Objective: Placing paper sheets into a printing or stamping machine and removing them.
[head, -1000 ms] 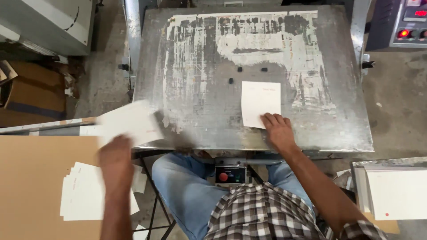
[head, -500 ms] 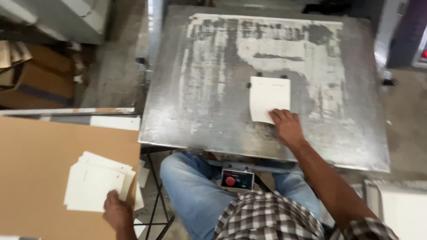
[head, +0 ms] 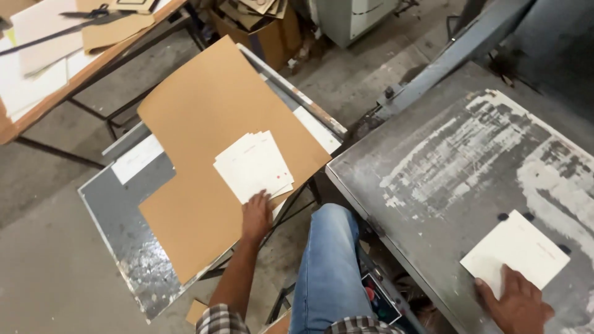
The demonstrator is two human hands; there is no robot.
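Since half a second ago the left hand (head: 255, 216) has slid up from the near edge of the side table and now rests on the stack of white cards (head: 253, 166), where before it sat just short of it. Its fingers (head: 250, 201) lie flat and close together on the near corner of the top card; I cannot tell whether any fingertip has hooked under an edge, so it reads as pressing or touching rather than gripping. The view has also swung left, so the side table fills the middle of the picture now.

The stack sits slightly fanned on a large brown cardboard sheet (head: 204, 124), which lies askew over a grey metal side table (head: 120, 229).

On the other side, the right hand (head: 516, 303) stays where it was, fingers spread a little and laid flat on the near edge of a single white card (head: 516, 255). That card lies on the worn grey metal platen (head: 445, 179) of the machine, beside small dark stops that it seems to butt against. Nothing is pinched there either; the hand simply holds the card down.

Between the two hands the person's knee in blue jeans (head: 328, 266) shows, with a small control box with a red button (head: 377, 297) just below the platen's edge. A wooden workbench (head: 93, 55) with paper scraps stands further off at upper left.
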